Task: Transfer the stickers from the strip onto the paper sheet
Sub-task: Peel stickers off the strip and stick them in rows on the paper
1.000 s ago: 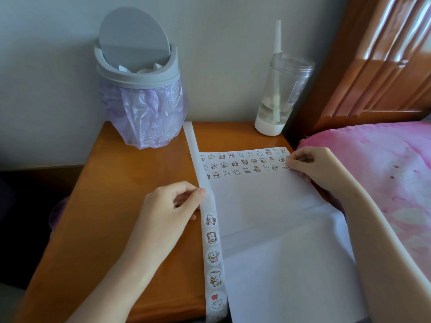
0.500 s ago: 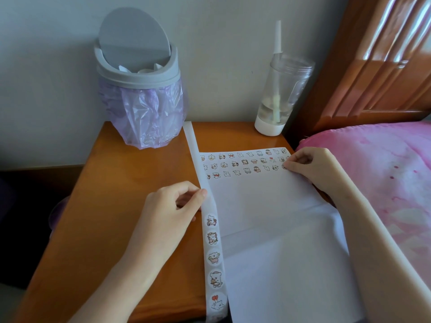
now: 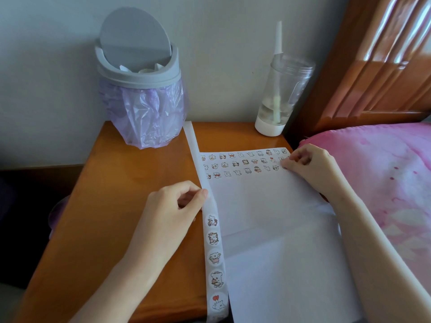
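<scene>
Five stickers (image 3: 214, 257) sit in a column on the near part of the strip (image 3: 208, 197), which lies lengthwise on the tabletop (image 3: 126, 206) along the left edge of the paper sheet (image 3: 268, 220). The far part of the strip is bare backing and reaches almost to the wall. The near end hangs over the front edge. The paper sheet lies flat and overhangs the front and right edges. Three rows of small stuck-on stickers (image 3: 242, 163) run across its far end.

The left hand (image 3: 172, 206) holds the strip's left edge just above the top sticker, thumb tip on it and fingers curled in. The right hand (image 3: 307, 166) has its fingers curled and its tips bunched on one sticker (image 3: 285, 168) at the right end of the third row; can't tell pinching from pressing.

At the back left stands a grey swing-lid bin (image 3: 137, 73) with a purple liner. At the back right is a clear bottle (image 3: 283, 94) with a straw. To the right are a pink bed cover (image 3: 384, 183) and a wooden headboard (image 3: 373, 66).
</scene>
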A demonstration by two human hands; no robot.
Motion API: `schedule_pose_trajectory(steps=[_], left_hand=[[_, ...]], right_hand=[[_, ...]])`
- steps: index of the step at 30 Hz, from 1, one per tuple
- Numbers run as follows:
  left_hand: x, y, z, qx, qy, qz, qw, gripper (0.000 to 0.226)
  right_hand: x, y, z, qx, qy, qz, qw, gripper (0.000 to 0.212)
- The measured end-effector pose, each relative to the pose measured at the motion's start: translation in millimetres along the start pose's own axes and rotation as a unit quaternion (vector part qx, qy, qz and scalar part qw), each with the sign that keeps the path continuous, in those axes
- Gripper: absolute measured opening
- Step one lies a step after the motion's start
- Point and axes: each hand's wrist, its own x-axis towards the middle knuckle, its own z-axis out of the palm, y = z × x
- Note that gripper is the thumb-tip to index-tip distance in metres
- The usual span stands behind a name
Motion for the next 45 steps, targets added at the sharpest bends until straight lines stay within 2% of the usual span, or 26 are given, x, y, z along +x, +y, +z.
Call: schedule_pose_trajectory(steps=[6, 10, 15, 19, 21, 23, 26, 29, 33, 39, 45], left_hand=[[0.0, 1.3, 0.7, 0.001, 0.002, -0.001, 1.0, 0.016], [0.0, 1.1, 0.6, 0.004, 0.002, -0.002, 1.0, 0.016], [0.2, 1.2, -0.8, -0.018, 0.005, -0.011, 1.0, 0.018], [-0.2, 6.2, -4.1, -0.09, 0.033, -0.021, 0.995, 0.019], [0.1, 7.5, -6.1, -0.114, 0.056, -0.02, 0.992, 0.018], [-0.1, 8.8, -6.6, -0.13, 0.076, -0.017, 0.988, 0.018], [-1.4, 11.1, -8.1, -0.15, 0.099, -0.014, 0.984, 0.019], [-1.2, 11.1, -8.5, -0.143, 0.12, -0.003, 0.982, 0.02], [-0.5, 10.5, -8.9, -0.13, 0.136, 0.011, 0.982, 0.021], [-0.4, 11.2, -9.3, -0.139, 0.135, 0.014, 0.981, 0.022], [-2.0, 16.6, -7.9, -0.213, 0.09, -0.037, 0.972, 0.034]], right_hand=[[1.0, 3.9, 0.4, -0.01, 0.009, 0.001, 1.0, 0.022], [-0.1, 3.7, 0.4, 0.004, -0.019, 0.005, 1.0, 0.029], [-1.3, 2.6, -1.4, 0.007, 0.0, 0.006, 1.0, 0.016], [-14.9, -31.9, -1.9, 0.05, 0.055, -0.025, 0.997, 0.008], [-30.2, -63.3, -0.4, 0.132, 0.01, -0.062, 0.989, 0.009], [-53.0, -91.9, 4.3, 0.203, -0.083, -0.084, 0.972, 0.01], [-85.9, -115.8, 14.6, 0.225, -0.191, -0.089, 0.951, 0.014], [-95.2, -119.7, 20.2, 0.241, -0.22, -0.062, 0.943, 0.018], [-95.6, -121.9, 23.4, 0.299, -0.266, -0.035, 0.916, 0.015], [-97.1, -125.4, 27.0, 0.338, -0.267, -0.029, 0.902, 0.009], [-96.8, -122.5, 30.5, 0.329, -0.21, -0.052, 0.919, 0.007]])
